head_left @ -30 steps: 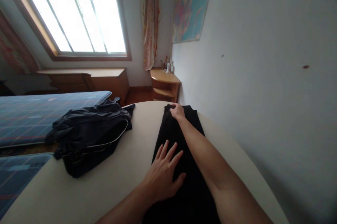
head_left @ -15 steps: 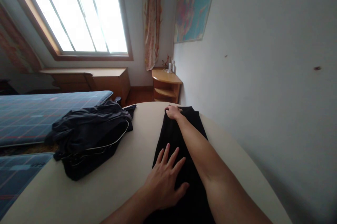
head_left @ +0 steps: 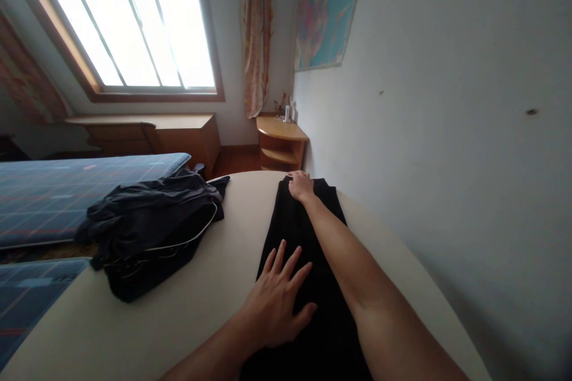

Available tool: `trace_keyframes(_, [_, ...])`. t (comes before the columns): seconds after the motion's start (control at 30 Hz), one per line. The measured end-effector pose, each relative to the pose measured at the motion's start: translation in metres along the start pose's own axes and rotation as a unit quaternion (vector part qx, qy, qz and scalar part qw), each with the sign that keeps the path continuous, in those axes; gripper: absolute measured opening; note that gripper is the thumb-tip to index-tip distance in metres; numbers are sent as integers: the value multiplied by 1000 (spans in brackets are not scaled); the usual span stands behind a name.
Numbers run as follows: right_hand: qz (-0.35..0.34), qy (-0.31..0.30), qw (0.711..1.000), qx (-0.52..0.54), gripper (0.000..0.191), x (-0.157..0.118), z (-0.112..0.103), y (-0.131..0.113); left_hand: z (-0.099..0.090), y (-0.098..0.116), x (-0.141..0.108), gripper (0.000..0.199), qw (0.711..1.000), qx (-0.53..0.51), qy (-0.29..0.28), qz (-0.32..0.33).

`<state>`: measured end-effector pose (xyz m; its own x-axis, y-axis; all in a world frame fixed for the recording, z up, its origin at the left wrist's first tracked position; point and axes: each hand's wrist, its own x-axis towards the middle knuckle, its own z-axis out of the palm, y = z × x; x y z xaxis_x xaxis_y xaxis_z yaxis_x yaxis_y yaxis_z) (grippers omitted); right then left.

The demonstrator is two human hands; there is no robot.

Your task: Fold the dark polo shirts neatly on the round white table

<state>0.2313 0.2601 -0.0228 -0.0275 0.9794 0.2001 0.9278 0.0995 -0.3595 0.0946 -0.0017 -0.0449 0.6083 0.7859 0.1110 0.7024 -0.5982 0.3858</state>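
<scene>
We see the left hand (head_left: 277,303) pressed flat, fingers spread and released, on the near part of the black garment (head_left: 308,250) laid lengthwise on the cream table (head_left: 187,309), while the right hand (head_left: 300,185) grips its far edge, the dark jacket (head_left: 147,226) lying well apart.

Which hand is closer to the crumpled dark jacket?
Left. The left hand lies flat on the black cloth, just right of the jacket. The right hand is at the cloth's far end.
</scene>
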Motion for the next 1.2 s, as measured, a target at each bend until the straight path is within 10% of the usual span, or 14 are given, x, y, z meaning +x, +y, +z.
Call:
trace_keyframes(0.47, [-29, -89, 995, 44, 27, -43, -24, 16, -4, 13, 4, 37, 995, 44, 91, -26])
trace_keyframes(0.67, [-6, -66, 997, 50, 27, -52, -17, 10, -5, 24, 4, 31, 994, 78, 55, -47])
trace_keyframes(1.03, [11, -4, 999, 31, 33, -54, -28, 11, 5, 13, 9, 22, 986, -54, 159, -16])
trace_keyframes(1.2, [31, 5, 999, -9, 39, -75, -33, 16, 12, 14, 3, 45, 993, 4, 114, -10])
